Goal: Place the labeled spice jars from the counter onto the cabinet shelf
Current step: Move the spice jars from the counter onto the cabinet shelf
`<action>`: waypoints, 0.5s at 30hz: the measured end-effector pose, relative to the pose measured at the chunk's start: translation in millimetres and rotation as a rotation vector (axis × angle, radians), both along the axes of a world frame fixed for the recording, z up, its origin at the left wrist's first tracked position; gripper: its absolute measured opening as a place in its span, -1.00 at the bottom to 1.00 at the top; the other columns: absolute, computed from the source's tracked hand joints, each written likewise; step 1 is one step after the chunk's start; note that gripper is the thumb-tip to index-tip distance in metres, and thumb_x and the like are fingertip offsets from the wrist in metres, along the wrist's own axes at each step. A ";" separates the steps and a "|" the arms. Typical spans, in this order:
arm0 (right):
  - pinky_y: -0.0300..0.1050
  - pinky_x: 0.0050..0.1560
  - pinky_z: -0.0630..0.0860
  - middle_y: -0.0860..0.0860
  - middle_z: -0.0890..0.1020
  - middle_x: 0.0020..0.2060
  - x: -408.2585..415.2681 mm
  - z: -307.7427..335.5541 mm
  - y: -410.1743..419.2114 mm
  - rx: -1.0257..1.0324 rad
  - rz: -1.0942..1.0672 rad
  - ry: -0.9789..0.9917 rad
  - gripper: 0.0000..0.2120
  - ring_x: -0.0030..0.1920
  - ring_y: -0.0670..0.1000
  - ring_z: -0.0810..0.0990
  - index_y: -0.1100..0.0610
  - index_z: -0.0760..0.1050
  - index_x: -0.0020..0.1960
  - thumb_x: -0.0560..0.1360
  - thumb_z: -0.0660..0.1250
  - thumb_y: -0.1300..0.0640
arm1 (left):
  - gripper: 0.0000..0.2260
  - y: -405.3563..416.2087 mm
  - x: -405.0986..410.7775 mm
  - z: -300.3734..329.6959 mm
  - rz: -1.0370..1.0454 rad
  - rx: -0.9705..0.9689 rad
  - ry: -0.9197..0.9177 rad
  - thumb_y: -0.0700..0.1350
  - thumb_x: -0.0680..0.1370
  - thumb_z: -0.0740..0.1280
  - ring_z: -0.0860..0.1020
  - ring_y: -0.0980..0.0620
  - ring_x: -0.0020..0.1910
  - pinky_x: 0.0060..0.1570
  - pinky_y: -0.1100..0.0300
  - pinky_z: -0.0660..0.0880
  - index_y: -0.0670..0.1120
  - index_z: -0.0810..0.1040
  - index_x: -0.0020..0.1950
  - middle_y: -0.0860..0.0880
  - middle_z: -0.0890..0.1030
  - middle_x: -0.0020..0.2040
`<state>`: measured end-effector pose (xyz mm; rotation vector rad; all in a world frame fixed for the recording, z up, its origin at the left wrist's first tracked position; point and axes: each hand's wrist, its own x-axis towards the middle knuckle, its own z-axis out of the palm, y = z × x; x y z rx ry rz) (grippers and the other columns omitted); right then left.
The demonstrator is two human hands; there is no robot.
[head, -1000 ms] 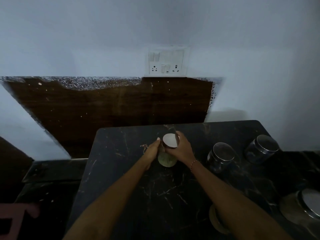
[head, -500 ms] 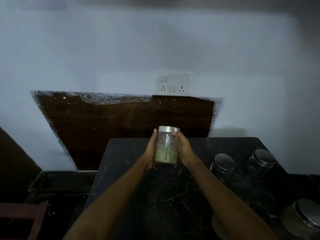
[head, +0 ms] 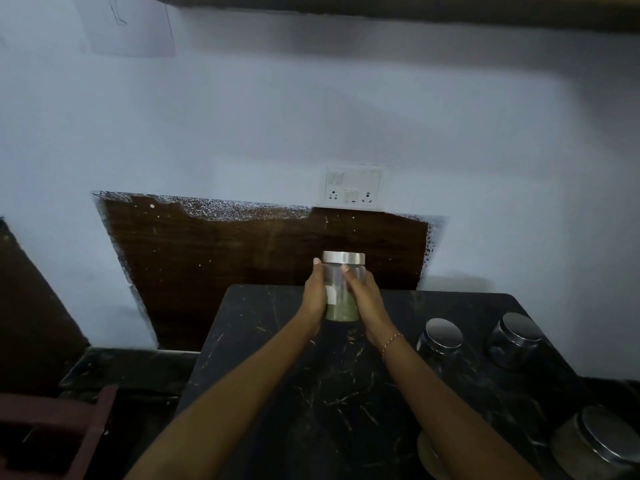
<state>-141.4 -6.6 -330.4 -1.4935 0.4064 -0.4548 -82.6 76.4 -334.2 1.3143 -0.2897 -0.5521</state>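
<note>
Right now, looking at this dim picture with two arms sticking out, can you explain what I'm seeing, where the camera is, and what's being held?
There is no machine here: these are a person's two bare arms. The camera is worn on their head and looks forward and down, so the arms reach out from the bottom of the picture. The left hand and right hand together hold a clear spice jar with a silver lid, a white label and greenish contents in its lower part. It is lifted above a dark marble counter. On the counter to the right stand more jars with metal lids: two dark ones and a larger one at the edge. On the wall behind is a switch and socket plate.
</note>
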 end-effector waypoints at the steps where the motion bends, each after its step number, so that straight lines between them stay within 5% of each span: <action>1: -0.09 0.02 0.56 0.08 0.56 0.14 -1.4 1.3 -0.8 0.035 -0.009 -0.014 -0.57 0.08 0.04 0.60 0.14 0.35 0.32 0.53 0.25 -0.05 | -0.52 0.7 -1.9 2.1 -0.015 -0.014 0.008 0.15 0.62 -0.06 0.61 -0.10 0.03 0.03 0.02 0.56 -0.12 0.48 0.24 -0.20 0.61 0.08; 4: 0.03 0.10 0.56 0.14 0.56 0.16 -7.1 0.5 -2.8 0.146 -0.014 -0.018 -0.53 0.12 0.11 0.59 0.17 0.34 0.33 0.53 0.22 -0.09 | -0.59 3.8 -7.7 5.0 -0.064 -0.052 0.032 0.15 0.61 0.01 0.60 -0.12 0.02 0.09 -0.04 0.54 -0.06 0.53 0.12 -0.19 0.62 0.06; 8: 0.20 0.23 0.48 0.19 0.56 0.17 -13.9 -5.2 -3.1 0.283 -0.006 -0.033 -0.54 0.17 0.21 0.57 0.15 0.36 0.33 0.54 0.18 -0.10 | -0.58 2.5 -16.1 5.6 -0.139 -0.081 0.072 0.20 0.58 0.02 0.63 -0.02 -0.09 -0.12 0.12 0.59 -0.02 0.52 0.12 -0.13 0.64 -0.01; 15: -0.02 0.01 0.58 0.07 0.66 -0.03 -26.6 -2.6 -22.6 0.177 -0.023 -0.029 -0.73 -0.03 0.07 0.65 -0.05 0.54 0.00 0.56 0.12 -0.15 | -0.47 1.7 -22.8 12.7 -0.276 -0.103 0.153 0.25 0.57 -0.01 0.59 -0.06 0.11 0.02 0.04 0.56 -0.06 0.46 0.30 -0.11 0.62 0.12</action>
